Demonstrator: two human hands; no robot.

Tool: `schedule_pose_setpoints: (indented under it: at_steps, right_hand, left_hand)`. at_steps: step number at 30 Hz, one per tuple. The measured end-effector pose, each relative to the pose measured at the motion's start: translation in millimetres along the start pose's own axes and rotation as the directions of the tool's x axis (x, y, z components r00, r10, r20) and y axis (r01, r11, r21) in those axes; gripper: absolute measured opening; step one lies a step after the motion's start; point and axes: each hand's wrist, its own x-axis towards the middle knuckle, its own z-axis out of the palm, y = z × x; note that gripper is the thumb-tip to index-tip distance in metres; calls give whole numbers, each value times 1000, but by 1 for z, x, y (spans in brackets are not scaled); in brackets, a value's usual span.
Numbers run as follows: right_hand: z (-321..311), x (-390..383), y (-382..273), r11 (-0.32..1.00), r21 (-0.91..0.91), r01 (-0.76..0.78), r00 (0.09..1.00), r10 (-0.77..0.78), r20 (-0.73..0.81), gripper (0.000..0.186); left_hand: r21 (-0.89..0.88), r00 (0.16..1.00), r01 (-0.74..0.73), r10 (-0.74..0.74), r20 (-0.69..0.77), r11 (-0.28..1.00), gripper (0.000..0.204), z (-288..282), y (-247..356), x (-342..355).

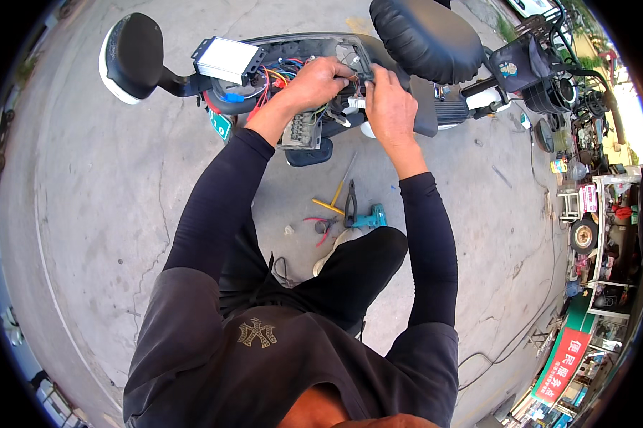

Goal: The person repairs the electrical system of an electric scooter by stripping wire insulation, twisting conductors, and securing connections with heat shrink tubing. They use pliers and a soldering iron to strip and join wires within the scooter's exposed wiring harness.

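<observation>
An electric scooter lies open at its seat base [300, 39], with coloured wires [277, 73] spilling out of it. Above the compartment, my left hand [315, 85] has its thumb and fingers pinched together among thin wires. Close by on the right, my right hand [391, 107] is closed too, its fingertips at the compartment's edge. What either hand pinches is too small and covered to make out. A white plug connector [357, 103] hangs just below the fingertips. The silver controller box [227, 58] rests left of my hands, and a grey finned box [302, 134] sits below my left wrist.
A padded black seat [427, 39] stands at the upper right, a backrest [137, 53] at the left. On the ground lie a yellow T-handle tool [330, 205], black-jawed pliers [350, 203], red-handled cutters [321, 227] and a teal power tool [371, 216]. Cluttered shelves [606, 242] line the right.
</observation>
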Motion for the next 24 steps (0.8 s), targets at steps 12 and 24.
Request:
schedule_pose_setpoints:
  at_steps: [12,24]
  right_hand:
    - [15,-20,-3,826,367,-427,903,409,130,34]
    - [74,-191,83,343,561,-753,626,636,451,44]
  left_hand:
    - [-122,934,343,-352,-55,931,48,-9,37,3]
    - [434,905,-180,322,-279,883,23,8,-17,5]
